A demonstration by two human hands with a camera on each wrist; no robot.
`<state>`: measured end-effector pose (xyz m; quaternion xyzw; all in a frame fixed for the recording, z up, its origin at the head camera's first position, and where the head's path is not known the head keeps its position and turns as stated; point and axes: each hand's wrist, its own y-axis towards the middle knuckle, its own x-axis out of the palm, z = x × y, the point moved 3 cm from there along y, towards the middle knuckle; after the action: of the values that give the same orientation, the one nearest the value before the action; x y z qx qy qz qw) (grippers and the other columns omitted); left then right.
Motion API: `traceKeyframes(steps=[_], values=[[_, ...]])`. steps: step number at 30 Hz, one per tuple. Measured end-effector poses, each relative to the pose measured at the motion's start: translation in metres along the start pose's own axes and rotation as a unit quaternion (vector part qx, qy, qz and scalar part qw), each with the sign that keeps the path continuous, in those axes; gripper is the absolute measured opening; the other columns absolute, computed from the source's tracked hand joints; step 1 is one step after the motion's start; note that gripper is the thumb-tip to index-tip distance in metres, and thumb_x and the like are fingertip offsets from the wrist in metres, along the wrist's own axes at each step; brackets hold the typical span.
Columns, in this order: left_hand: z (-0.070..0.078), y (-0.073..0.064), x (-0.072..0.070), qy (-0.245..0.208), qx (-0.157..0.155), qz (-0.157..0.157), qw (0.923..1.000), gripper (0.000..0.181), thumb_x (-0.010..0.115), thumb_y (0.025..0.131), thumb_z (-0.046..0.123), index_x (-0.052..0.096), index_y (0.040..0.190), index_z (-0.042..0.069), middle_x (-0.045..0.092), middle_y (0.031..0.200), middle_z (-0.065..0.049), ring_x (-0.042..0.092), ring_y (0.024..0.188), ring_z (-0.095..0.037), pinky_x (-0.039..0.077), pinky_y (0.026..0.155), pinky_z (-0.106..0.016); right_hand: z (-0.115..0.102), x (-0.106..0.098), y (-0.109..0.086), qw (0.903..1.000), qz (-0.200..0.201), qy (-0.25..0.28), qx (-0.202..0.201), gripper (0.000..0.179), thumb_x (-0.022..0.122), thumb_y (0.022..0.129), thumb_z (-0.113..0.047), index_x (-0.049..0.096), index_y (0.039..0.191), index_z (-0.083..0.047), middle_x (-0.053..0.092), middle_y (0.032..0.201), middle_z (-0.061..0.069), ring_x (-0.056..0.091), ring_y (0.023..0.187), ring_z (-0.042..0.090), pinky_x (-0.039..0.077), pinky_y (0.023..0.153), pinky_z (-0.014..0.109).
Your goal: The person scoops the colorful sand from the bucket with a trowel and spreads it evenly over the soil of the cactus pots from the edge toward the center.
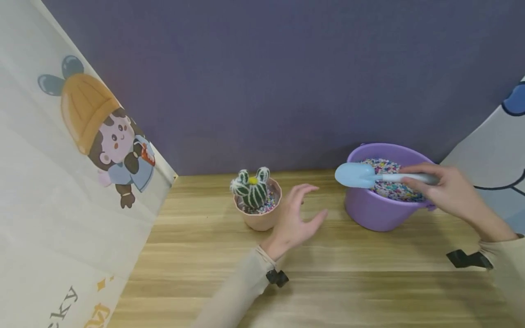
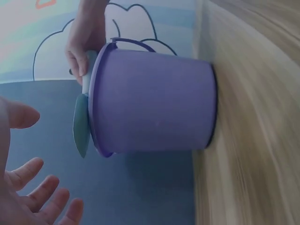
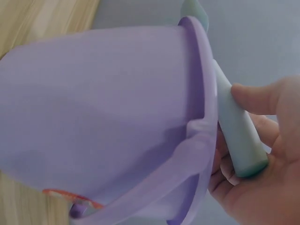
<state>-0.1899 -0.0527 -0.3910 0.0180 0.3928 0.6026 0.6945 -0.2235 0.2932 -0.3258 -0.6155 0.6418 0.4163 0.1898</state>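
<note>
In the head view my right hand [image 1: 453, 193] grips the pale handle of a light-blue toy shovel [image 1: 356, 175], which lies across the top of a purple bucket [image 1: 379, 214]. Multicoloured pebbles [image 1: 395, 191] fill much of the bucket. The shovel's blade sticks out past the bucket's left rim. My left hand [image 1: 292, 223] hovers between the bucket and a potted cactus, fingers spread and holding nothing. The cactus [image 1: 255, 196] is green with white fuzz and a yellow spot. It stands in a pink pot [image 1: 262, 222] with some coloured pebbles around its base.
A wooden tabletop [image 1: 197, 255] carries the pot and the bucket. Behind them rises a dark blue-grey panel [image 1: 262, 86]. A white sheet with a cartoon figure [image 1: 119, 141] borders the left side, and another printed sheet [image 1: 498, 155] borders the right.
</note>
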Motion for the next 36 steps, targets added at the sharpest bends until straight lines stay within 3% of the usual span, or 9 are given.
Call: traceKeyframes(steps=[6, 15, 19, 23, 28, 36], values=[[0.005, 0.018, 0.024, 0.007, -0.034, -0.011, 0.9994, 0.061, 0.075, 0.095, 0.040, 0.057, 0.150, 0.019, 0.056, 0.156, 0.001, 0.052, 0.144, -0.016, 0.044, 0.123, -0.041, 0.013, -0.006, -0.002, 0.9997, 0.012, -0.001, 0.019, 0.033, 0.077, 0.099, -0.032, 0.078, 0.124, -0.011, 0.061, 0.082, -0.024, 0.046, 0.053, 0.015, 0.036, 0.049, 0.035], [0.019, 0.046, 0.059, 0.044, -0.037, -0.025, 0.9980, 0.069, 0.070, 0.096, 0.055, 0.053, 0.155, 0.023, 0.046, 0.166, 0.003, 0.045, 0.153, -0.016, 0.043, 0.123, -0.044, 0.032, -0.011, -0.002, 0.9991, 0.023, 0.000, 0.035, 0.031, 0.077, 0.099, -0.031, 0.077, 0.123, -0.011, 0.057, 0.086, -0.038, 0.045, 0.065, 0.007, 0.034, 0.056, 0.030], [0.022, 0.053, 0.067, 0.067, -0.032, -0.034, 0.9966, 0.073, 0.069, 0.096, 0.057, 0.051, 0.157, 0.023, 0.042, 0.170, 0.006, 0.044, 0.153, -0.016, 0.044, 0.122, -0.042, 0.034, -0.019, -0.001, 0.9987, 0.024, -0.029, 0.035, 0.032, 0.074, 0.102, -0.032, 0.075, 0.122, -0.007, 0.056, 0.077, -0.028, 0.039, 0.054, 0.014, 0.031, 0.050, 0.034], [0.022, 0.059, 0.073, 0.077, -0.036, -0.041, 0.9955, 0.075, 0.070, 0.096, 0.059, 0.050, 0.158, 0.022, 0.040, 0.171, 0.008, 0.045, 0.152, -0.016, 0.045, 0.121, -0.040, 0.034, -0.026, 0.000, 0.9981, 0.022, -0.048, 0.031, 0.032, 0.073, 0.102, -0.031, 0.075, 0.120, -0.005, 0.057, 0.074, -0.026, 0.040, 0.053, 0.015, 0.032, 0.046, 0.033], [0.017, 0.066, 0.080, 0.089, -0.039, -0.041, 0.9944, 0.075, 0.068, 0.096, 0.061, 0.052, 0.157, 0.021, 0.043, 0.169, 0.008, 0.046, 0.151, -0.014, 0.043, 0.122, -0.037, 0.033, -0.030, 0.002, 0.9972, 0.022, -0.067, 0.027, 0.033, 0.074, 0.101, -0.031, 0.076, 0.120, -0.003, 0.059, 0.070, -0.013, 0.040, 0.052, 0.014, 0.032, 0.045, 0.033], [0.013, 0.067, 0.083, 0.114, -0.034, -0.028, 0.9925, 0.070, 0.068, 0.096, 0.064, 0.057, 0.151, 0.023, 0.047, 0.166, 0.009, 0.050, 0.146, -0.014, 0.046, 0.119, -0.032, 0.035, -0.030, 0.008, 0.9949, 0.002, -0.099, 0.021, 0.036, 0.069, 0.104, -0.030, 0.075, 0.123, 0.000, 0.067, 0.078, 0.009, 0.037, 0.053, 0.012, 0.029, 0.047, 0.031]])
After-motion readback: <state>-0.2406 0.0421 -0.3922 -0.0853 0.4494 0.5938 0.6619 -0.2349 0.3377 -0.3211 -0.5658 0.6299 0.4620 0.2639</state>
